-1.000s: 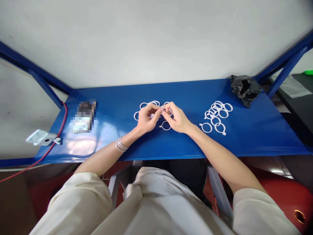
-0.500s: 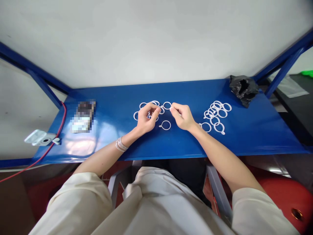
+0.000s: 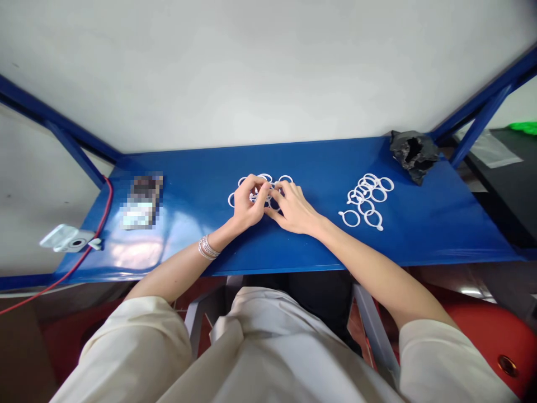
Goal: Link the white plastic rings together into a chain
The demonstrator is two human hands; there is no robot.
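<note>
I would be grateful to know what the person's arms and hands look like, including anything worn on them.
Loose cream sleeves cover the upper arms; forearms and hands are bare. Thin silver bangles stack on the left wrist; the right wrist has none.

At two o'clock, smooth white plastic rings (image 3: 364, 196) lie on a glossy blue painted-metal tabletop (image 3: 440, 229), just beside a crumpled matt black plastic bag (image 3: 413, 157); at four o'clock hangs a matt cream cloth sleeve (image 3: 440, 361).

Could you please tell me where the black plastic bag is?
In the head view, the black bag lies at the back right of the blue table, beside the white rings.
</note>
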